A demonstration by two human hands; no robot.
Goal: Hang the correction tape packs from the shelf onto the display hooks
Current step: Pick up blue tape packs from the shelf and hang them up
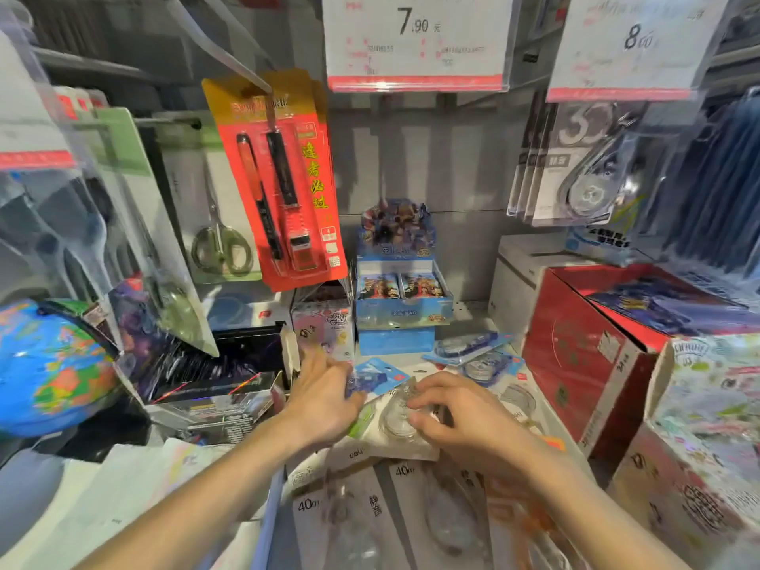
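Several correction tape packs lie loose on the shelf. My left hand reaches onto a small blue pack, fingers curled over its left end. My right hand grips a white pack with a clear blister, thumb and fingers on its right side. More blue packs lie behind, and white "40m" packs lie nearer me. Grey packs hang on a display hook at upper right, under the 8.00 price tag.
A red pen pack and scissors pack hang at left. A blue card box stands at the back, a red carton at right, a globe at far left. The 7.90 price tag hangs above centre.
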